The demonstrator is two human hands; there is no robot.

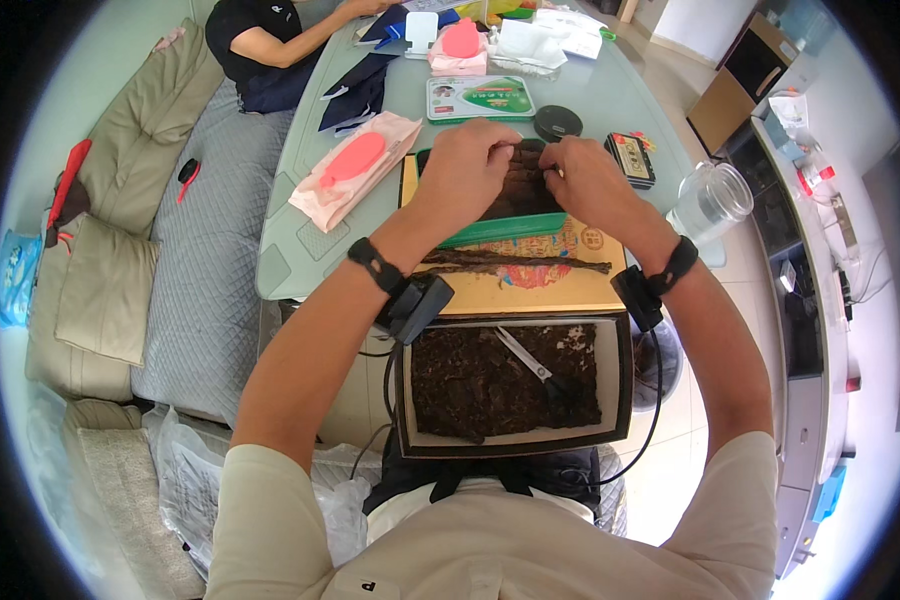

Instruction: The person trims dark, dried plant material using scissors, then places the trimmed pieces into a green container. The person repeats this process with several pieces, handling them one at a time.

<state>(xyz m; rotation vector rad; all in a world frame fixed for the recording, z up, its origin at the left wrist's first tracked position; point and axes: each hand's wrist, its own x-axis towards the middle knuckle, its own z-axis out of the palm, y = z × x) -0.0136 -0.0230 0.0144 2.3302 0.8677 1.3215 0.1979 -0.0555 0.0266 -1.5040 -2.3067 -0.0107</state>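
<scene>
Both of my hands are at a green plastic tin-like box [504, 228] with dark brown leaf-like strips [526, 180] laid in it. My left hand [471, 161] is over its left part, thumb and fingertips pinched near the strips. Over the right part, my right hand [589, 174] has its fingers bent near the strips' edge; a small pale bit shows at the fingertips. Whether either hand grips a strip cannot be told. Long twisted dark brown strips [517, 262] lie in front on a yellow printed board [457, 296]. Nearest me, a box [625, 390] holds dark brown shredded material [465, 382] and scissors [523, 354].
Wet-wipe packs [356, 161], a green-and-white lidded case [480, 98], a round black lid [557, 122] and a cassette-patterned box [631, 159] surround the work. A glass jar [709, 199] stands at the right edge. Another person [270, 52] sits at the far left. Cables hang from both wrist devices.
</scene>
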